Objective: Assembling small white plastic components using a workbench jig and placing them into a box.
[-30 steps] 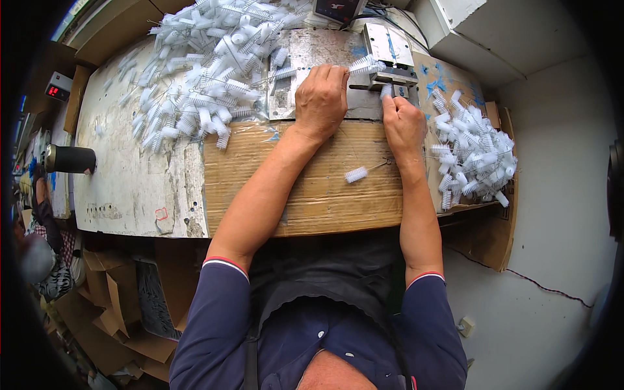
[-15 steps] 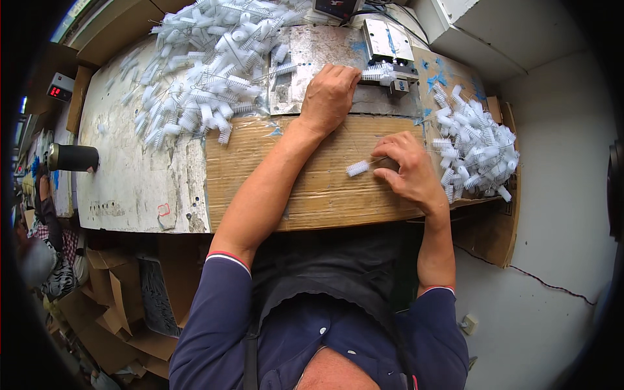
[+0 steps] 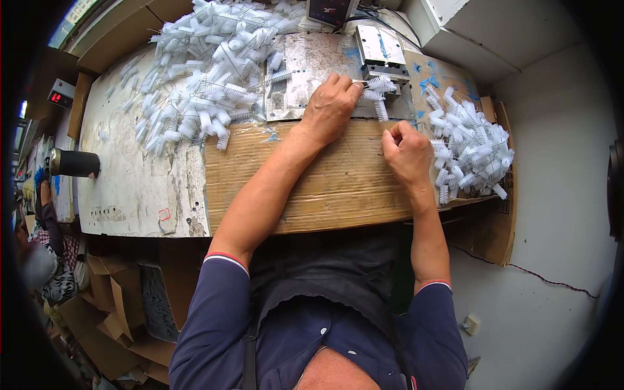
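My left hand [image 3: 330, 107] rests by the metal press fixture [image 3: 383, 58], its thumb and forefinger pinched on the wire end of a small white bristle brush [image 3: 379, 84]. My right hand [image 3: 408, 153] is closed nearer to me, just left of the right-hand pile. A second white brush [image 3: 381, 109] points away from its fingertips and lies close against the first one. A thin wire also pokes out to the left of those fingers. The right hand's exact grip is partly hidden.
A large heap of white wire brushes [image 3: 214, 71] covers the back left of the table. A smaller brush pile [image 3: 471, 146] lies at the right. Cardboard [image 3: 312, 179] covers the front. A black cylinder [image 3: 75, 162] lies at the left edge; a dark display box [image 3: 330, 12] stands behind.
My right hand has moved away from me toward the fixture. Its brush swung from pointing left to pointing away, beside the left hand's brush. My left hand has barely moved.
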The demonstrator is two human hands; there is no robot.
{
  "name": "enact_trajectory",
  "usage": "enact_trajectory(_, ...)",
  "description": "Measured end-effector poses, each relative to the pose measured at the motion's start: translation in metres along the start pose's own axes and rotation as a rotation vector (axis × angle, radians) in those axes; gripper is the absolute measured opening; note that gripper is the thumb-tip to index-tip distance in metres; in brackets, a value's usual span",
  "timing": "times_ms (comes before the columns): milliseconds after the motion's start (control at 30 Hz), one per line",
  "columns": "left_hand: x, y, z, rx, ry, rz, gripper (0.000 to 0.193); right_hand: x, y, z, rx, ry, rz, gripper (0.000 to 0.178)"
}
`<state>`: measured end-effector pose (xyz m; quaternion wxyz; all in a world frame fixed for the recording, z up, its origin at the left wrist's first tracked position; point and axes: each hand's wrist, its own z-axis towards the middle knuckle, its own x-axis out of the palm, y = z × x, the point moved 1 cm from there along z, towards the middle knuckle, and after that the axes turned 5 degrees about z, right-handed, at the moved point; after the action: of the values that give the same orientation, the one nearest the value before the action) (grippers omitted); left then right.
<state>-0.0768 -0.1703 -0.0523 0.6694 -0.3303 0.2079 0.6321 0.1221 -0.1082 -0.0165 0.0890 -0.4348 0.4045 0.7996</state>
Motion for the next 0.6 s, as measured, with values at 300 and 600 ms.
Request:
enact_trajectory(300,-0.003,0.008,-0.005,-0.381,-0.028,-0.012,0.007,0.019,0.0,0.03,0.138,-0.018,-0.01,0.018)
enact_trajectory(600,-0.01,0.008,-0.002,-0.378,-0.054,-0.05,0.009,0.034,-0.003,0.042,0.163,-0.076,0.017,0.017)
